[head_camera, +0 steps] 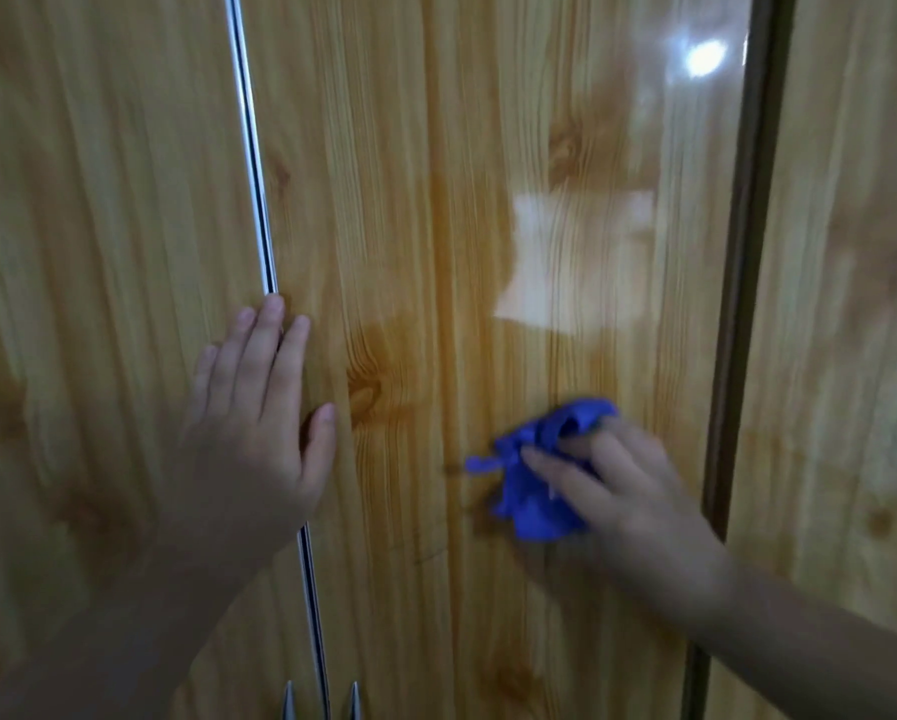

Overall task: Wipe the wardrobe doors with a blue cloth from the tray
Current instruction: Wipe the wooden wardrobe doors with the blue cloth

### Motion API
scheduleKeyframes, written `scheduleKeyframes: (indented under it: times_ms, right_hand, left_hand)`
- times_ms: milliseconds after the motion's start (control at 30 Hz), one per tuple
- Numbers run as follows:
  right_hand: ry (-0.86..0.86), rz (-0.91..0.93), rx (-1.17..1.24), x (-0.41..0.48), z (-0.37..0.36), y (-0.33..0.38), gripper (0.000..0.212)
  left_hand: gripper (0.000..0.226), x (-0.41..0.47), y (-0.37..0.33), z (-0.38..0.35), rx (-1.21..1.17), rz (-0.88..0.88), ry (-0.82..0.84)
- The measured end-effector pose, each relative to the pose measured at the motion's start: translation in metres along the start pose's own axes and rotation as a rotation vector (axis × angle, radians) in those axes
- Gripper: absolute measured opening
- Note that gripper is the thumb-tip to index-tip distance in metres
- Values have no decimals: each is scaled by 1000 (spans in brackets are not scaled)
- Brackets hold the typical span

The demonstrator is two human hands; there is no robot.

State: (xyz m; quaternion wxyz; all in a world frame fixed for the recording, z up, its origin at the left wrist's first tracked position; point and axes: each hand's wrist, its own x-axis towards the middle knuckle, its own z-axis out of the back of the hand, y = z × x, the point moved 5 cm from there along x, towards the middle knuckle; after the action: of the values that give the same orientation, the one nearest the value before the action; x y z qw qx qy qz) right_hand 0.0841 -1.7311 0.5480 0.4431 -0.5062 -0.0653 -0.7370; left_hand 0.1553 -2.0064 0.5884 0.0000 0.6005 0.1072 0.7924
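View: close on the wardrobe, glossy wood-grain finish.

Middle door [436,200]: fills the centre of the view. A dark knot [366,392] in the grain sits just right of the left hand. High on the right a bright spot of light [705,57] is mirrored in the gloss, and below it a pale, roughly square reflection [576,257].

Left door [98,200]: meets the middle door at a thin metal strip [251,148] that runs top to bottom.

Right door [851,252]: set apart from the middle door by a dark brown upright strip [742,252].

Handles [289,701]: two metal tips at the bottom edge, one each side of the metal strip.

Left hand [259,433]: laid flat across the metal strip, palm to the wood. Fingers [272,345] straight, slightly spread, pointing up; thumb out to the right. Holds nothing.

Right hand [628,491]: blurred. Its fingers [555,472] are closed over the blue cloth [529,506] and press it against the lower middle door.

Blue cloth: crumpled, bunched under and around the fingertips, in contact with the door, well left of the dark strip.
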Motion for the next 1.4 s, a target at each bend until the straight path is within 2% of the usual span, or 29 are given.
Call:
scheduleKeyframes:
  times_ms: [100, 167, 233, 367, 500, 600, 800, 967, 1067, 1200, 1300, 1400]
  right_hand:
    - [116, 109, 9, -18, -7, 0, 41]
    - [121, 141, -10, -4, 4, -16, 40]
    - [33, 128, -36, 25, 27, -38, 39]
    - [-164, -13, -118, 92, 76, -85, 41]
    - [-298, -119, -36, 119, 96, -101, 37]
    - [-301, -161, -5, 95, 71, -75, 35]
    - [-76, -110, 53, -11, -9, 4, 46]
    - [24, -206, 128, -16, -9, 11, 65]
    - [11, -213, 178, -15, -2, 26, 59]
    - [-70, -162, 186, -12, -5, 69, 36]
    - [-127, -147, 179, 18, -13, 89, 39]
    - [-176, -116, 146, 49, -27, 107, 37]
  left_hand:
    - [67, 0, -1, 1, 1, 8, 14]
    - [68, 0, -1, 1, -4, 20, 19]
    - [69, 1, -1, -1, -13, 30, 25]
    - [69, 1, 0, -2, -34, 52, 13]
    - [69, 2, -2, 0, -45, 55, 8]
    - [70, 1, -2, -1, -59, 81, 32]
    - [68, 0, -4, 5, -80, 78, 47]
    - [69, -2, -2, 15, -102, 73, 85]
    - [69, -41, -12, 15, -112, 4, 92]
    - [77, -123, -16, -3, -107, 28, 272]
    - [76, -143, -3, -13, -94, 43, 318]
    - [77, -144, -1, -19, -80, 4, 285]
